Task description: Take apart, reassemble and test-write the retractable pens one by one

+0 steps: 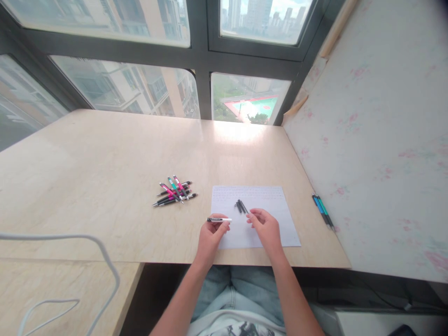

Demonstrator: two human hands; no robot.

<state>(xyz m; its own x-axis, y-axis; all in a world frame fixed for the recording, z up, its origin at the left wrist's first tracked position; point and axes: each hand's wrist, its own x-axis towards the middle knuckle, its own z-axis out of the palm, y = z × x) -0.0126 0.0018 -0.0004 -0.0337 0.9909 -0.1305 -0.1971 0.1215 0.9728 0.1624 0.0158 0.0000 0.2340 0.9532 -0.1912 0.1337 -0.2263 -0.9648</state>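
My left hand (210,235) is closed in a pinch on a slim black-and-white tube (219,219), held level above the left edge of a sheet of paper (255,235). Faint handwriting runs along the paper's top. My right hand (265,226) is over the paper's right half, its thumb and forefinger pinched at the near end of a thin dark stick (244,206). Short black pieces (239,206) lie beside that stick on the sheet; they are too small to name. To the left of the paper lies a loose pile of pens (175,192) in pink, green and black.
Blue and green pens (323,211) lie at the right edge of the wooden table (115,158), by the flowered wall (381,154). A white cable (52,237) loops over the lower left. Windows (245,95) stand behind the table's far edge.
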